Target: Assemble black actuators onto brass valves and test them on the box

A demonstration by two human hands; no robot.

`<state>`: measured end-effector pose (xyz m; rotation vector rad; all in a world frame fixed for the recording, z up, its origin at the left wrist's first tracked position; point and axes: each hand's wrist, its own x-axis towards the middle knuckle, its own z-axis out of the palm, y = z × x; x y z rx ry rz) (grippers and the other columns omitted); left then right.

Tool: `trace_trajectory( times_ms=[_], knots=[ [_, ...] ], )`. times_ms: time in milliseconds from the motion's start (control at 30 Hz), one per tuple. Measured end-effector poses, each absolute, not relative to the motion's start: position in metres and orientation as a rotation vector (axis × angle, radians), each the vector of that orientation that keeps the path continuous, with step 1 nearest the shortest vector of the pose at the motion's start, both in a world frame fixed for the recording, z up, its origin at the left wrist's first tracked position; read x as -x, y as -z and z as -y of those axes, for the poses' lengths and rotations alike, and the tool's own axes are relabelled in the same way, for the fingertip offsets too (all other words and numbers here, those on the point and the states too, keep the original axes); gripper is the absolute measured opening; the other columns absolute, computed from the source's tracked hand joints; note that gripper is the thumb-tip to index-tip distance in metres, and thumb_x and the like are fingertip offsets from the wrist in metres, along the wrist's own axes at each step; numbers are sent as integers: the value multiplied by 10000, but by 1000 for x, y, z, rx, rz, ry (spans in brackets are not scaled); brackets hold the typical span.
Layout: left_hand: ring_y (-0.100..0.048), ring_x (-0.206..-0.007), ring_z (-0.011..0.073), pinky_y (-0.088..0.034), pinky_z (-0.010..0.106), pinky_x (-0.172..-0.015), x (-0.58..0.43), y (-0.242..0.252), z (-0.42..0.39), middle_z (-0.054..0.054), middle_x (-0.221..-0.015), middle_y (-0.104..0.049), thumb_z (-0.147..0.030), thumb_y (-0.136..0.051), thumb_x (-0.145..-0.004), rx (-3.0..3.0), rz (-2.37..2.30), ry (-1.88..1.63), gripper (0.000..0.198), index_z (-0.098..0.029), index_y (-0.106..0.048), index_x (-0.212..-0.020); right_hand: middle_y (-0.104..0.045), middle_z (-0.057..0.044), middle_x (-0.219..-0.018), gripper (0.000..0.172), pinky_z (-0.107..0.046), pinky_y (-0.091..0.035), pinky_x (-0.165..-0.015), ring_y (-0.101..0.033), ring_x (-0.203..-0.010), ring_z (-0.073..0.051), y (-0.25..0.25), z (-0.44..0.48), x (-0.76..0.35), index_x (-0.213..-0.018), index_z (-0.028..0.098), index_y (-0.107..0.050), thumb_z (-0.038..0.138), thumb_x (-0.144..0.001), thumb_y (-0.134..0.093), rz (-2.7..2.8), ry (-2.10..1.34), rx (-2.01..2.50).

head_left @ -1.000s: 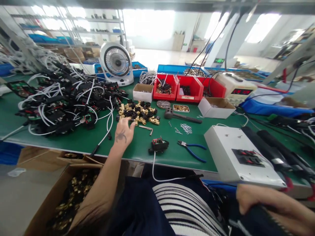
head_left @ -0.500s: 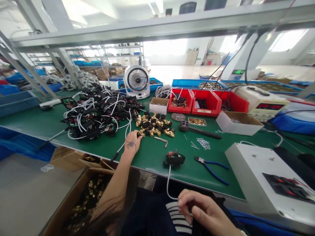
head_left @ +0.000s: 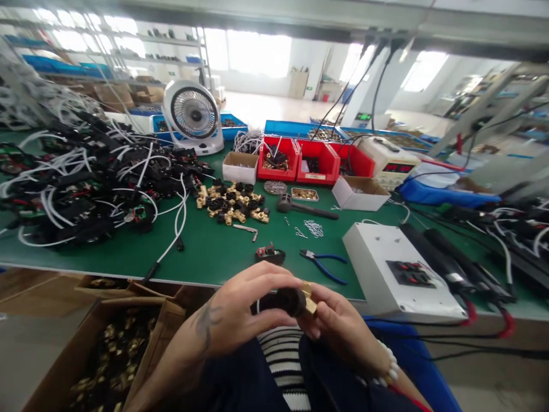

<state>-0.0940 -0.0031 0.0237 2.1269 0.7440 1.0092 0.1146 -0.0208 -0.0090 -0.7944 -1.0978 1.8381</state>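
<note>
My left hand (head_left: 235, 309) and my right hand (head_left: 343, 329) meet over my lap around a brass fitting (head_left: 310, 307) with a black round end. Left fingers and thumb close about the black end, while the right fingers pinch the brass side. Just beyond them on the green table lies a black housing (head_left: 271, 255) with red wires, partly hidden by my left hand. Blue-handled pliers (head_left: 325, 266) rest to its right. Farther back is a pile of brass fittings (head_left: 231, 201) with black parts, and a small metal L-shaped piece (head_left: 246, 230) lies before it.
Black housings with white cables (head_left: 107, 171) heap on the left. A hammer (head_left: 306, 209), metal clips (head_left: 313, 228) and red bins (head_left: 317, 162) lie beyond. A fan (head_left: 194, 117) stands behind. A white metal box (head_left: 394, 274) is at right, a carton of fittings (head_left: 158, 337) below left.
My left hand has come from the fittings pile to my lap with a brass fitting. My right hand has moved up and in to grip it too. The view has swung right.
</note>
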Motion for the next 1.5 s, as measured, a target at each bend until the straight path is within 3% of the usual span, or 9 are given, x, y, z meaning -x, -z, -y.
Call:
trace_trajectory(
  times_ms=[233,400,533,667,767,1000,1133,1367,1500],
  knots=[
    [-665,-953,147,-520,238,-852,74,-23,2,11,-989,-708,-408,-517,-962,-2107,-1008,-1182,222,-231,-651,-982,-655,-24,-888,446,-259,-487,-658,-551,-668,-117,4,33,-121,-1087,253,-712,395,-685,-845,940,-1758,692],
    [-640,-977,334,-521,431,-795,59,-3,-21,171,-1193,-640,-485,-475,-943,-2171,-1777,-776,455,-156,-613,-1226,-682,-55,-1049,405,-259,-513,-679,-572,-714,-123,-1,36,-123,-1089,262,-721,341,-709,-834,950,-1668,631],
    [-612,-984,403,-489,502,-842,38,21,-37,237,-1150,-631,-400,-691,-805,-2078,-1818,-660,509,-116,-629,-1223,-699,-60,-1086,403,-288,-517,-716,-594,-722,-135,-3,38,-124,-1077,270,-722,368,-703,-837,972,-1635,636],
    [-525,-1139,457,-341,641,-1001,31,35,-49,244,-1165,-613,-332,-669,-802,-1886,-1734,-800,455,-99,-631,-1191,-705,-42,-1103,378,-248,-509,-710,-611,-746,-114,-5,40,-125,-1097,279,-718,327,-736,-822,971,-1662,597],
    [-518,-1198,395,-299,591,-1086,40,33,-56,170,-1205,-624,-390,-641,-808,-1689,-1546,-941,434,-154,-634,-1173,-717,-38,-1036,384,-221,-505,-667,-620,-731,-103,-5,40,-125,-1100,262,-713,307,-735,-827,920,-1708,608],
    [-618,-1144,265,-535,399,-901,54,0,-40,124,-1300,-629,-498,-353,-933,-1104,-990,-1166,557,-155,-511,-1341,-711,-33,-893,427,-186,-487,-641,-636,-678,-76,-2,34,-116,-1130,181,-656,271,-747,-823,781,-1812,782],
    [-622,-1139,212,-499,339,-959,46,-10,-22,56,-1280,-657,-580,-450,-939,-806,-743,-1273,513,-263,-561,-1327,-706,-25,-829,426,-202,-488,-604,-640,-623,-83,-3,34,-113,-1164,180,-619,338,-800,-773,832,-1785,820],
    [-415,-1392,222,-255,406,-1203,34,-5,0,-8,-1460,-513,-451,-441,-990,-1335,-843,-1441,423,-368,-478,-1402,-711,-14,-807,386,-191,-491,-587,-645,-604,-80,-3,38,-113,-1116,195,-636,348,-792,-781,825,-1759,782],
    [-412,-1394,203,-272,362,-1196,32,-6,7,-15,-1488,-478,-410,-414,-1006,-1503,-839,-1454,445,-380,-400,-1449,-716,-30,-833,341,-165,-481,-547,-628,-565,-58,-5,40,-112,-1069,176,-663,382,-814,-756,793,-1830,722]
  ],
)
